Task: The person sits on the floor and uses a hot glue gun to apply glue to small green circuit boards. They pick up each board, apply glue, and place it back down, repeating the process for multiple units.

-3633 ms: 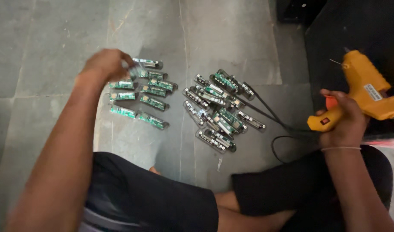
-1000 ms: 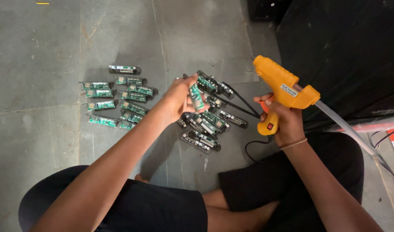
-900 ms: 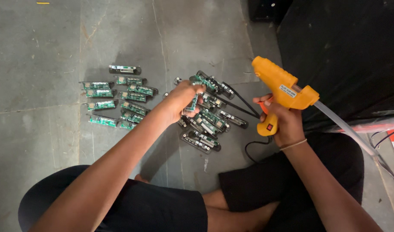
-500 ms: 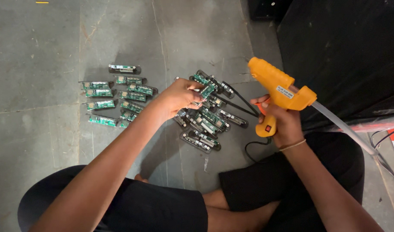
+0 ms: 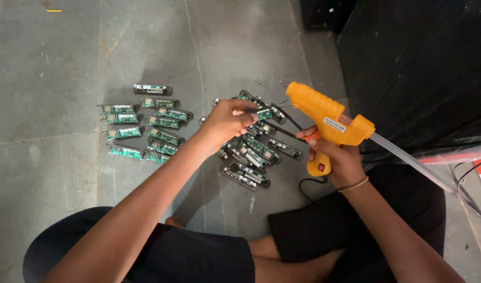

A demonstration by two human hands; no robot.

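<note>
My left hand [image 5: 227, 120] pinches one small green circuit board in a black holder [image 5: 261, 112], lifted just above a loose pile of the same boards [image 5: 248, 152] on the grey floor. An orange glue gun [image 5: 324, 118] with a clear glue stick out its back is gripped in my right hand [image 5: 335, 157]. Its nozzle points left, close to the held board. A black cord [image 5: 306, 186] runs from the gun's handle.
A neat group of several green boards [image 5: 146, 128] lies in rows on the floor to the left. A black cloth [image 5: 419, 68] covers the right side. My crossed legs in black shorts [image 5: 198, 257] fill the bottom.
My left hand left the left rows, reached into the pile and lifted one board. My right hand brought the glue gun left and down, its nozzle close to that board.
</note>
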